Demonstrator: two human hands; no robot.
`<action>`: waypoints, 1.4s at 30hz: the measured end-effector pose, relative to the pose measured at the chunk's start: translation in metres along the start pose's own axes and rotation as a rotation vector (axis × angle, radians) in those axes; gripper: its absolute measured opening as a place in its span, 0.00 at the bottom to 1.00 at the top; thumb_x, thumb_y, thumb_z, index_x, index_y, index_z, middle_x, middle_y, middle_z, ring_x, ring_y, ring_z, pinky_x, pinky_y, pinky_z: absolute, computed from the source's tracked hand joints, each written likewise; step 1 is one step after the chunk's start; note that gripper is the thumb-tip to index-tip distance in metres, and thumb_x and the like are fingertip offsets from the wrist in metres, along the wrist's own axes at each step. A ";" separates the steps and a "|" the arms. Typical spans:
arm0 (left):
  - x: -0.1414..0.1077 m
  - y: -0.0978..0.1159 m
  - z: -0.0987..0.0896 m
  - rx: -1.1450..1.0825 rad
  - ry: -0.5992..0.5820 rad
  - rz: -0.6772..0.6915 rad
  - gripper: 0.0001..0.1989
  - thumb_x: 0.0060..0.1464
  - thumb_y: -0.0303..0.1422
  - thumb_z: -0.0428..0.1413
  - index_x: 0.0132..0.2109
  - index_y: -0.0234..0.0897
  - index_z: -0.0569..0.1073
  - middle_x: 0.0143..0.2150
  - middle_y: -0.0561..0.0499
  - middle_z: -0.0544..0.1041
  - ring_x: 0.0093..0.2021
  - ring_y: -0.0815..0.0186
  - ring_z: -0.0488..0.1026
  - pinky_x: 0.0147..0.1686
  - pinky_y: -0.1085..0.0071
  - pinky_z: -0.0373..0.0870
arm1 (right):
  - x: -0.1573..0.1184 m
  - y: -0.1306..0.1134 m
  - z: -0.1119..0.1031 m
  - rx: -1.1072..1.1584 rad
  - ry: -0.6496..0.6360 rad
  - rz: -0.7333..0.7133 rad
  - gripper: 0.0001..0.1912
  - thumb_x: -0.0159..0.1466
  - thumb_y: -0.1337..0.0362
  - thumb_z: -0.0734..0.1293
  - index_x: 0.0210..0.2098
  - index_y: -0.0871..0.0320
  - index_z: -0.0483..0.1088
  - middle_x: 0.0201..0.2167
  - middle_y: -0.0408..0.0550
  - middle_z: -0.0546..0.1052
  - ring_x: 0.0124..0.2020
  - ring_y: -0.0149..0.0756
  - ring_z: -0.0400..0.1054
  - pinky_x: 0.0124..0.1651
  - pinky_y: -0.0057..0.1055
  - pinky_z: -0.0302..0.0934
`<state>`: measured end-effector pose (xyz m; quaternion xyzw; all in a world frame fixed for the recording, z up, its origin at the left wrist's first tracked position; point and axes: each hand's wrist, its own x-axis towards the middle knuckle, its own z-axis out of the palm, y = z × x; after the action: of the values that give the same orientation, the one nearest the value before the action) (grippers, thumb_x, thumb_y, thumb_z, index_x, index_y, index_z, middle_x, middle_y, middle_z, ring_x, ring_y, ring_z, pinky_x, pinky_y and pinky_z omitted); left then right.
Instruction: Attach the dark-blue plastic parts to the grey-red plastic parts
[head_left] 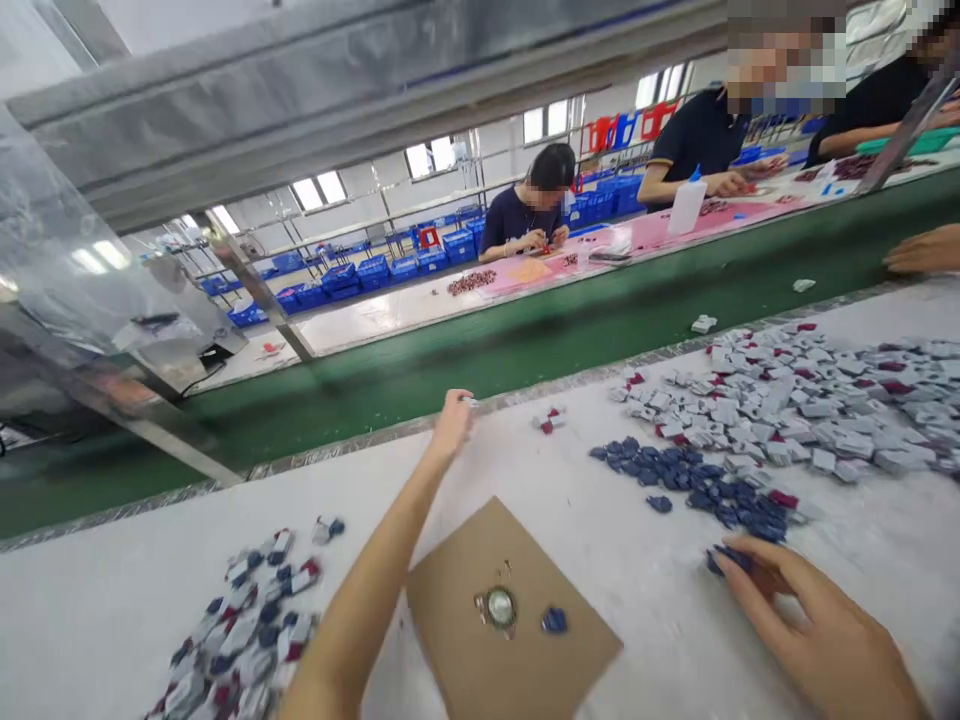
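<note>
The left hand [453, 424] is pinching a white piece [470, 401] while the right hand [825, 625] is gripping a blue piece [717, 562], ideally lightly and singly, beside the heap [697, 478].

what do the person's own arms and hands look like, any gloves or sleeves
The left hand and right hand wear no gloves. The left forearm tapers towards the wrist, with no sleeve or watch showing. Any right sleeve is out of view.
</note>
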<state>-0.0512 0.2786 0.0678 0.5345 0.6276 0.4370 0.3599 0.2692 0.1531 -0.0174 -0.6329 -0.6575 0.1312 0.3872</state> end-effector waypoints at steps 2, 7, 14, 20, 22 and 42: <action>-0.049 -0.002 -0.023 -0.136 -0.006 -0.122 0.14 0.60 0.36 0.44 0.45 0.32 0.69 0.32 0.52 0.70 0.27 0.73 0.68 0.22 0.76 0.66 | -0.004 -0.020 -0.002 0.123 -0.120 0.082 0.12 0.56 0.53 0.63 0.37 0.51 0.68 0.34 0.51 0.76 0.32 0.45 0.73 0.34 0.40 0.68; -0.174 -0.015 -0.061 -0.422 0.104 -0.342 0.13 0.57 0.30 0.48 0.48 0.36 0.69 0.31 0.54 0.68 0.28 0.77 0.67 0.19 0.85 0.63 | -0.011 -0.073 0.003 0.414 -0.468 0.126 0.16 0.57 0.51 0.63 0.38 0.55 0.70 0.34 0.50 0.76 0.35 0.39 0.72 0.32 0.30 0.68; -0.242 -0.038 -0.037 -1.065 0.647 -0.505 0.09 0.43 0.21 0.60 0.34 0.37 0.75 0.36 0.53 0.78 0.36 0.71 0.76 0.33 0.78 0.75 | -0.020 -0.128 0.023 0.322 -0.542 -0.167 0.09 0.60 0.60 0.62 0.37 0.55 0.70 0.35 0.47 0.77 0.33 0.35 0.72 0.33 0.29 0.68; -0.260 -0.043 -0.026 -1.174 0.717 -0.539 0.20 0.22 0.31 0.71 0.30 0.38 0.76 0.27 0.57 0.77 0.23 0.75 0.73 0.17 0.86 0.68 | -0.021 -0.143 0.062 -0.026 -0.520 -0.756 0.13 0.64 0.72 0.55 0.41 0.59 0.69 0.37 0.51 0.75 0.38 0.37 0.71 0.37 0.33 0.67; -0.262 -0.043 -0.028 -1.177 0.676 -0.571 0.20 0.20 0.32 0.71 0.28 0.37 0.77 0.27 0.56 0.77 0.23 0.75 0.74 0.20 0.86 0.70 | -0.019 -0.143 0.073 -0.133 -0.518 -0.853 0.14 0.64 0.73 0.54 0.39 0.59 0.70 0.34 0.52 0.75 0.35 0.37 0.70 0.33 0.31 0.66; -0.271 -0.017 0.001 -0.968 0.437 -0.454 0.12 0.33 0.30 0.66 0.30 0.36 0.77 0.30 0.50 0.80 0.32 0.69 0.76 0.31 0.79 0.69 | -0.019 -0.197 0.021 0.541 -0.888 0.013 0.10 0.57 0.60 0.66 0.37 0.57 0.73 0.28 0.45 0.77 0.31 0.34 0.72 0.30 0.27 0.68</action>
<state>-0.0106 0.0111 0.0473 0.0583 0.5149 0.6865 0.5100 0.1093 0.1096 0.0926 -0.3977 -0.6970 0.5546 0.2199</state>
